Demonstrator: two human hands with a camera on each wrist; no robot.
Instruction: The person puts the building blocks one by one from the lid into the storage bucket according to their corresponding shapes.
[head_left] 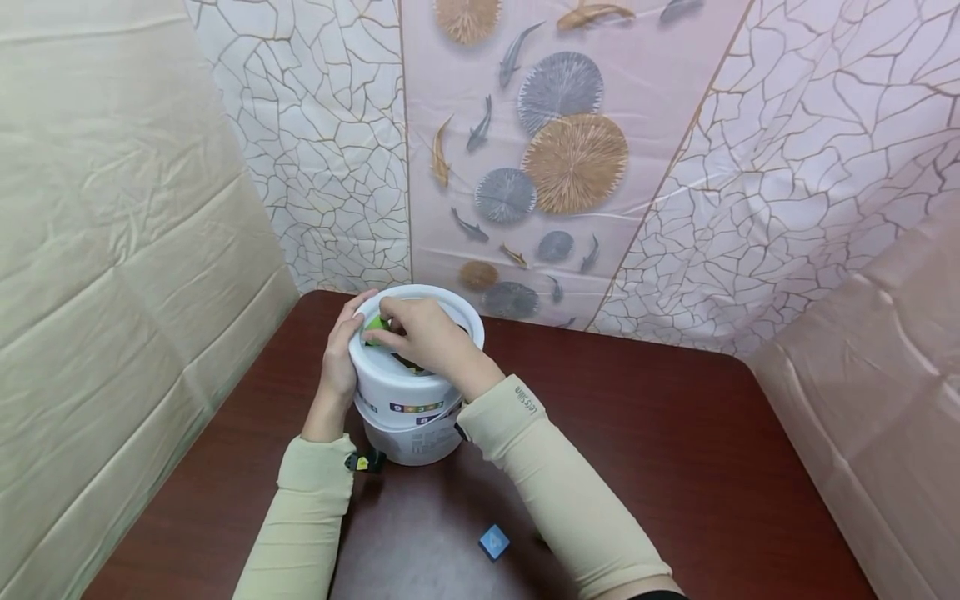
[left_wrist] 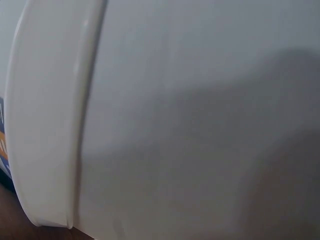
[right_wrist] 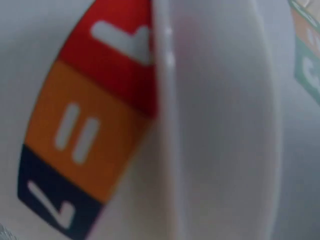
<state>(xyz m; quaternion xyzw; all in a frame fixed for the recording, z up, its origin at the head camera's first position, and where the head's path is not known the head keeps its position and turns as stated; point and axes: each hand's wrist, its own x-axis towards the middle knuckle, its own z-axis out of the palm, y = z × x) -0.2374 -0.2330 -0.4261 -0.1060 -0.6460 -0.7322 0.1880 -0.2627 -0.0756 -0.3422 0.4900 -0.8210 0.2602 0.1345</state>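
A white plastic bucket point(head_left: 415, 446) with a round lid point(head_left: 470, 310) stands on the table. My left hand point(head_left: 341, 358) holds the bucket's upper left side, its fingers along the rim. Over the lid lies my right hand point(head_left: 431, 333), with bent fingers and the thumb reaching left by a bright green patch point(head_left: 375, 330). Black and yellow print shows under that hand; whether its fingers grip anything, I cannot tell. The left wrist view shows the bucket's plain white wall point(left_wrist: 175, 60) close up. In the right wrist view a red, orange and navy number strip point(right_wrist: 82, 125) runs beside a raised ridge.
A small blue block point(head_left: 494, 542) with a pale mark lies on the dark red-brown table point(head_left: 660, 442), left of my right forearm. A bucket handle point(head_left: 397, 428) hangs down the front. Patterned cloth hangs behind the table, with beige panels on both sides.
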